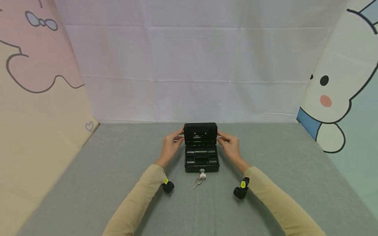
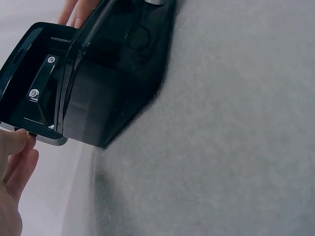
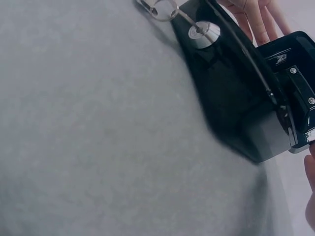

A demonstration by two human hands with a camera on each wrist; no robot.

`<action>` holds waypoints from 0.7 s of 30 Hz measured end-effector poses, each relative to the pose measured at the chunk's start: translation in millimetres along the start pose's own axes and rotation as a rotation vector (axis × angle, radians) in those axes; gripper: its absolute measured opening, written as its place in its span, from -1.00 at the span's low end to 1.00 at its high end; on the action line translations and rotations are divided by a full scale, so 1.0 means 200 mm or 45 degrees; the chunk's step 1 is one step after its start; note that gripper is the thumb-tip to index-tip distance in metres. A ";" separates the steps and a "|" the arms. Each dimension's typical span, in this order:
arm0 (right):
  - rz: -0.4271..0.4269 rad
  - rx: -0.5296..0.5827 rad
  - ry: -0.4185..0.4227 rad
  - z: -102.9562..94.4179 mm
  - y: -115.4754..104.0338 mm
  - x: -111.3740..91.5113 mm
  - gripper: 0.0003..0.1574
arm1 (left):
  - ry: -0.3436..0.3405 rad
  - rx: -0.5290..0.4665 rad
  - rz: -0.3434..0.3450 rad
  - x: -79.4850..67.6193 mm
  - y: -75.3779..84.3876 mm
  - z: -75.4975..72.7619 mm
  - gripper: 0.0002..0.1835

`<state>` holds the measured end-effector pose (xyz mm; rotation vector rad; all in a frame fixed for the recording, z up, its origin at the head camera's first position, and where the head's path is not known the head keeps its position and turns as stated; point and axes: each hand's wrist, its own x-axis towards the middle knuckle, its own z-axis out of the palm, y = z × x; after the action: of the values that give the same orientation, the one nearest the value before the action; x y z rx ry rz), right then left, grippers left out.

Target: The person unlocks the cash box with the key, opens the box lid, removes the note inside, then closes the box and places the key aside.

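Observation:
A small black cash box (image 1: 191,167) stands on the grey table, its lid (image 1: 200,127) raised upright and its divided tray (image 1: 202,160) showing inside. My left hand (image 1: 170,146) holds the left edge of the lid between thumb and fingers. On the opposite edge, my right hand (image 1: 231,147) grips the lid the same way. A key sits in the round silver lock (image 3: 204,34) on the box's front. From it hang a key ring (image 3: 165,9), a white tag (image 1: 202,175) and a second key (image 1: 197,183), which lies on the table.
Grey cloth covers the table (image 1: 118,183). Behind the box rises a white cloth wall (image 1: 192,65). Printed cartoon panels flank the table, a pink and cream one (image 1: 44,131) on the left and a blue and white one (image 1: 360,131) on the right.

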<state>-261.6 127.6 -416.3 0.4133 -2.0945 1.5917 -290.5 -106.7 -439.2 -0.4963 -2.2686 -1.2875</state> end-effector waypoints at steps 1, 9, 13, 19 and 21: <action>0.013 0.019 -0.003 0.00 0.00 0.00 -0.64 | 0.003 0.002 -0.006 0.00 0.00 0.00 -0.55; 0.050 0.056 -0.024 -0.01 0.01 0.00 -0.64 | -0.014 -0.014 -0.018 0.00 -0.01 0.01 -0.56; 0.042 0.016 -0.031 -0.02 -0.01 0.00 -0.63 | -0.049 -0.009 -0.031 -0.01 0.00 0.00 -0.54; 0.075 -0.022 -0.100 -0.06 -0.05 -0.02 -0.58 | -0.136 -0.030 -0.037 -0.04 0.02 -0.05 -0.57; 0.090 -0.029 -0.124 -0.08 -0.07 -0.03 -0.56 | -0.180 -0.044 -0.035 -0.06 0.02 -0.08 -0.59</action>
<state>-247.6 138.0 -404.7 0.4216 -2.2210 1.6151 -274.9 -119.0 -437.1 -0.5874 -2.3798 -1.3458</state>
